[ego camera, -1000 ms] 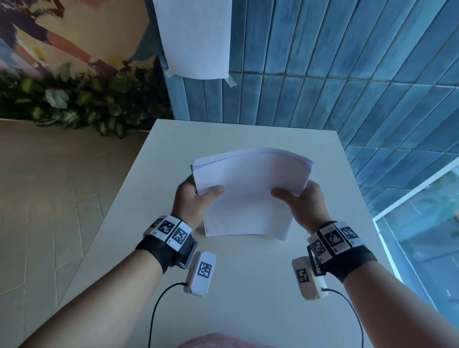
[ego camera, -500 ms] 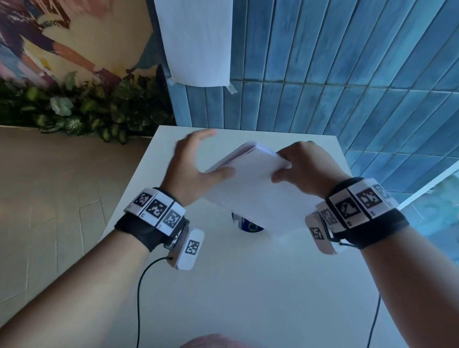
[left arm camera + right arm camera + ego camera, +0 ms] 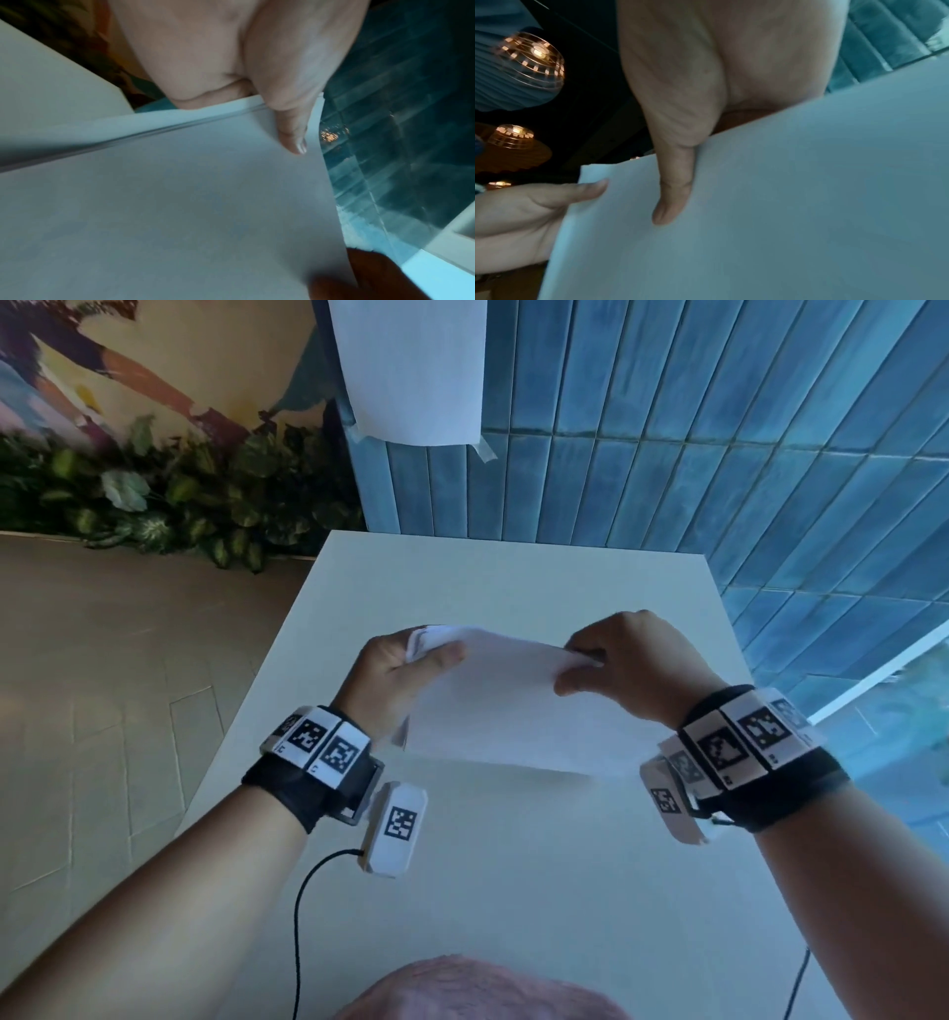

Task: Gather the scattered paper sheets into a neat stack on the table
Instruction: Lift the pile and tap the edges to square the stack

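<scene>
Two hands are seen in the head view, and between them the gathered paper sheets are held as one bundle above the white table. The far left corner is gripped by the left hand, thumb on top and fingers curled behind; the far right corner is pinched by the right hand in the same way. The bundle is held tilted, its near long edge low and close to the tabletop; whether that edge touches cannot be told. No loose sheets are seen elsewhere on the table. A separate sheet taped to the blue tiled wall is taken to be no part of the task.

In the left wrist view, the left thumb is laid flat across the top sheet near its corner, and several sheet edges are shown slightly stepped along the side, so the bundle is judged not yet square.

In the right wrist view, the right thumb is pressed on the top sheet, and the left hand's thumb is seen clamped at the opposite corner.

The step in hand is judged to be the squaring of the collected sheets. Next, the low edge would need to be tapped on the table with the grip loosened, then the stack laid flat and released
</scene>
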